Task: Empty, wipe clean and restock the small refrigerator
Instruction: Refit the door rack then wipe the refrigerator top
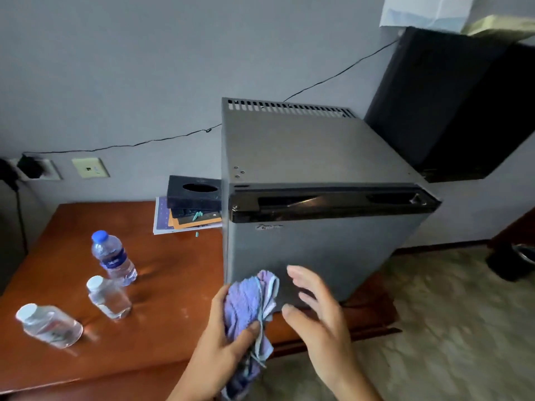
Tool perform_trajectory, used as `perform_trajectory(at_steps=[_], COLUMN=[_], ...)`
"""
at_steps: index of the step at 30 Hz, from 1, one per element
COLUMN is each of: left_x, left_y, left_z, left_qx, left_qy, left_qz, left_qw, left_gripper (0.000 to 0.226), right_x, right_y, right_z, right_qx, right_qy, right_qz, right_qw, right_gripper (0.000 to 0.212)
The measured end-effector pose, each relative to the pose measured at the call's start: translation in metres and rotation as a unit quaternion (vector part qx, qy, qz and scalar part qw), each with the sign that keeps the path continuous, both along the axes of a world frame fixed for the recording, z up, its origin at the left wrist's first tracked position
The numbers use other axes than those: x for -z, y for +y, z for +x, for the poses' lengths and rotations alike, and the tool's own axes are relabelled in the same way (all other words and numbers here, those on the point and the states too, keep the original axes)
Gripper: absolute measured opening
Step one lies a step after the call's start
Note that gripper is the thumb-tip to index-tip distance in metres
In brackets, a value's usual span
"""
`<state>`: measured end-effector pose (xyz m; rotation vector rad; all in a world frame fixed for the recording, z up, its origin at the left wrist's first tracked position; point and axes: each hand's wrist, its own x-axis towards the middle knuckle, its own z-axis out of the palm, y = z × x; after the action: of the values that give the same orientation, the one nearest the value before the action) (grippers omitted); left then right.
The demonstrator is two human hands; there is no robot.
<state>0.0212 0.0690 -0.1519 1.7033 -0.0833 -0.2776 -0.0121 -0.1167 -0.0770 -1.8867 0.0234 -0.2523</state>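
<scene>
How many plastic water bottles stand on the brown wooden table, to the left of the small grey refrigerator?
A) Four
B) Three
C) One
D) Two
B: three clear plastic bottles stand on the brown wooden table left of the small grey refrigerator: the blue-capped bottle farthest back, a white-capped bottle in the middle, and another white-capped bottle nearest the camera.

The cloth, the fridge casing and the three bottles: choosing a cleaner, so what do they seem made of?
Cloth: soft purple terry-like fabric, fuzzy nap. Fridge casing: apparently painted grey sheet metal, matte, with screws and punched vent slots. Three bottles: clear plastic by the look, glossy.
</scene>
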Motion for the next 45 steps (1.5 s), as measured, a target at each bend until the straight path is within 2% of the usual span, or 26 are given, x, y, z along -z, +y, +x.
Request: perform_trajectory(at_steps=[2,3,5,7,8,9,11,13,15,17,19,21,23,25,27,29,30,33,35,36,39,41,43,45], left_x=[-0.026,-0.038,-0.063,-0.088,-0.098,-0.111,-0.133,-0.151,-0.169,-0.185,-0.195,-0.198,-0.194,-0.19,-0.187,-0.187,-0.186,-0.183,-0.182,-0.181,-0.179,-0.179,-0.179,-0.178], left_y=[-0.028,-0.044,-0.073,-0.09,-0.094,-0.098,-0.1,-0.095,-0.086,-0.08,-0.075,-0.073,-0.071,-0.072,-0.074,-0.075,-0.075,-0.073,-0.071,-0.07,-0.07,-0.072,-0.073,-0.074], left_z=[-0.013,-0.019,-0.025,-0.024,-0.019,-0.013,0.005,0.028,0.057,0.087,0.118,0.142,0.156,0.161,0.164,0.164,0.165,0.167,0.169,0.168,0.168,0.167,0.166,0.163], left_qx=[0.079,0.116,0.18,0.22,0.231,0.235,0.213,0.124,0.024,-0.018,-0.002,0.053,0.1,0.116,0.117,0.112,0.11,0.11,0.108,0.105,0.094,0.087,0.08,0.073], left_qy=[-0.038,-0.055,-0.098,-0.175,-0.209,-0.233,-0.243,-0.307,-0.408,-0.462,-0.462,-0.427,-0.378,-0.345,-0.336,-0.339,-0.34,-0.348,-0.351,-0.35,-0.353,-0.355,-0.359,-0.367], left_qz=[0.004,0.024,0.123,0.284,0.336,0.354,0.312,0.288,0.306,0.349,0.401,0.455,0.475,0.478,0.498,0.509,0.51,0.511,0.506,0.503,0.503,0.501,0.505,0.513], left_qw=[0.996,0.991,0.971,0.917,0.889,0.875,0.894,0.899,0.86,0.815,0.791,0.78,0.788,0.799,0.791,0.783,0.782,0.778,0.781,0.783,0.784,0.784,0.781,0.773], left_gripper=[0.083,0.083,0.082,0.077,0.073,0.069,0.057,0.043,0.034,0.034,0.037,0.045,0.056,0.064,0.064,0.055,0.05,0.047,0.047,0.048,0.049,0.049,0.049,0.05], right_x=[0.029,0.037,0.046,0.053,0.054,0.053,0.046,0.04,0.031,0.015,0.002,-0.012,-0.017,-0.014,-0.005,0.014,0.028,0.088,0.133,0.151,0.183,0.199,0.21,0.206], right_y=[-0.012,-0.017,-0.03,-0.05,-0.061,-0.074,-0.1,-0.129,-0.16,-0.184,-0.203,-0.214,-0.212,-0.193,-0.146,-0.07,-0.026,0.085,0.116,0.116,0.081,0.041,-0.006,-0.05], right_z=[-0.014,-0.018,-0.021,-0.023,-0.023,-0.023,-0.022,-0.017,-0.007,0.005,0.024,0.044,0.067,0.088,0.103,0.107,0.105,0.085,0.069,0.061,0.048,0.042,0.034,0.021], right_qx=[-0.036,-0.06,-0.033,0.041,0.069,0.088,0.134,0.188,0.245,0.29,0.328,0.35,0.363,0.39,0.437,0.449,0.416,0.189,0.028,-0.005,0.023,0.075,0.169,0.273], right_qy=[0.06,0.081,0.08,0.064,0.057,0.052,0.031,-0.001,-0.045,-0.085,-0.117,-0.131,-0.151,-0.184,-0.206,-0.186,-0.17,-0.059,0.048,0.089,0.137,0.141,0.166,0.197], right_qz=[0.14,0.219,0.322,0.383,0.399,0.405,0.386,0.343,0.301,0.27,0.229,0.202,0.204,0.23,0.224,0.184,0.164,0.04,-0.04,-0.042,-0.015,0.047,0.128,0.183], right_qw=[0.988,0.971,0.943,0.92,0.912,0.908,0.912,0.921,0.92,0.914,0.909,0.905,0.897,0.873,0.847,0.854,0.878,0.979,0.998,0.995,0.99,0.986,0.963,0.924], right_gripper=[0.068,0.071,0.071,0.065,0.065,0.068,0.059,0.046,0.046,0.045,0.044,0.044,0.053,0.063,0.061,0.06,0.056,0.046,0.053,0.058,0.057,0.058,0.056,0.058])
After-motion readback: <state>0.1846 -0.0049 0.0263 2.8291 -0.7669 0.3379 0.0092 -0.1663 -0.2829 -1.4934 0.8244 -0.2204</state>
